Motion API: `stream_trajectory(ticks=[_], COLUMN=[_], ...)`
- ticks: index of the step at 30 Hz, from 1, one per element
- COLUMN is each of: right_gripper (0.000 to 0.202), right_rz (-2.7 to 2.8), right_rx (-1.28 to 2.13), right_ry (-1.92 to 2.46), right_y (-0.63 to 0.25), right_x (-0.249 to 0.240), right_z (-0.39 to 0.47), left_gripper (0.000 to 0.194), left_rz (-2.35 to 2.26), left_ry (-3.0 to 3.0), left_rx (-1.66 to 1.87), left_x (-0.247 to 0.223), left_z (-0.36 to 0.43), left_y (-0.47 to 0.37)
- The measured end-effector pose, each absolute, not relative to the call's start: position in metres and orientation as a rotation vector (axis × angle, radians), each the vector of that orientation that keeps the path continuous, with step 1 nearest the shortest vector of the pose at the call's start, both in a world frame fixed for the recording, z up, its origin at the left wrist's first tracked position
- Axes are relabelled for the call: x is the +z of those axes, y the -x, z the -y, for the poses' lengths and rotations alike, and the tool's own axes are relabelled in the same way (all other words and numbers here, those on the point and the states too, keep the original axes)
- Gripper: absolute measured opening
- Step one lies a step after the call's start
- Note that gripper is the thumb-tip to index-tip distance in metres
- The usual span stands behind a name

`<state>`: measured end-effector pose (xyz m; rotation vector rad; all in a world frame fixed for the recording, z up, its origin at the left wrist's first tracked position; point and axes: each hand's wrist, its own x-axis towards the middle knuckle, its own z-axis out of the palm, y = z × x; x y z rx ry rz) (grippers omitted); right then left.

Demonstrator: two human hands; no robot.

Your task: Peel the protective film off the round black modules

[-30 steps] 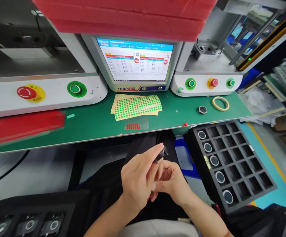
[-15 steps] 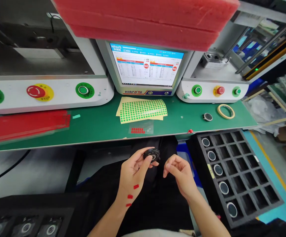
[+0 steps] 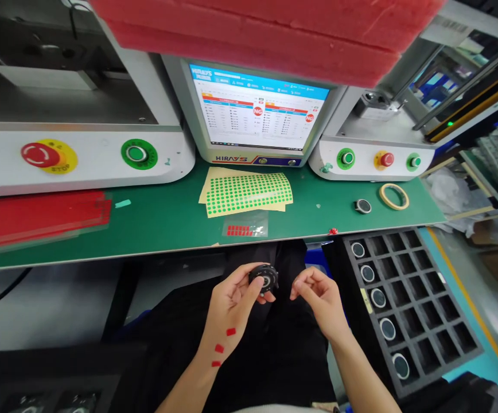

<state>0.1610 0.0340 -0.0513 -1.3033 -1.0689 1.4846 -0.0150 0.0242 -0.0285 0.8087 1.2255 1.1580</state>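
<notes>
Your left hand [image 3: 232, 301] holds a small round black part with a silver ring on its face [image 3: 264, 279] in front of your lap, below the edge of the green surface [image 3: 158, 215]; your thumb and fingers [image 3: 255, 287] close around its left and lower rim, so its face stays uncovered. Your right hand [image 3: 321, 298] sits just beside the part without touching it, empty, its thumb and forefinger pinched close together. To your right, the black foam tray with square pockets [image 3: 430, 310] carries five similar round parts down its left column, one per pocket. Another black tray [image 3: 38, 396] shows at your lower left, its contents too cut off to tell. The part in your hand looks dark and disc-shaped, with a lighter ring around a dark centre. Three small red stickers [image 3: 222, 348] sit on the back of your left hand and wrist. On the surface lie a sheet of green dot stickers [image 3: 249, 192], a clear strip of red stickers [image 3: 244, 229], one more round part [image 3: 362, 206] and a roll of yellowish tape [image 3: 394, 196].
</notes>
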Motion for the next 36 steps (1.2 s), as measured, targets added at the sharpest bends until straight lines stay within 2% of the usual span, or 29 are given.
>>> stream_trajectory(ticks=[5,9,11,14,16,20,25,28,31,34,36], right_gripper=[0.015,0.017,0.020,0.047,0.060,0.049,0.046,0.048,0.048,0.047,0.044], right_rz=[1.444,1.767,1.709,1.611,1.579,1.541,1.473,1.443,1.481,1.466,1.330], right_rx=[0.948,0.192,0.037,-0.041,-0.024,0.082,0.214,0.354,0.582,0.961,1.175], right_ry=[1.479,1.801,1.932,2.111,2.198,2.273,2.194,2.042,1.798,1.323,1.048], right_y=[-0.184,-0.235,-0.266,-0.300,-0.308,-0.306,-0.307,-0.297,-0.261,-0.209,-0.180], right_x=[-0.047,-0.044,-0.044,-0.044,-0.046,-0.048,-0.041,-0.032,-0.024,-0.015,-0.010], right_z=[-0.050,-0.098,-0.134,-0.183,-0.203,-0.216,-0.214,-0.196,-0.151,-0.092,-0.058], left_gripper=[0.027,0.041,0.051,0.056,0.047,0.037,0.045,0.046,0.035,0.041,0.046], left_rz=[-1.314,-1.441,-1.640,-2.062,-2.293,-2.449,-2.490,-2.478,-1.918,-1.093,-0.737], left_ry=[-0.722,-0.821,-0.927,-1.069,-1.151,-1.288,-1.432,-1.478,-1.396,-1.118,-0.816], left_rx=[1.203,1.173,1.216,1.193,1.018,0.738,0.756,0.932,1.052,0.894,0.868], left_x=[-0.028,-0.036,-0.040,-0.044,-0.048,-0.054,-0.053,-0.043,-0.032,-0.024,-0.021], left_z=[-0.026,-0.042,-0.058,-0.086,-0.102,-0.115,-0.112,-0.098,-0.072,-0.045,-0.032], left_y=[0.017,0.048,0.074,0.111,0.129,0.145,0.142,0.121,0.078,0.026,0.000])
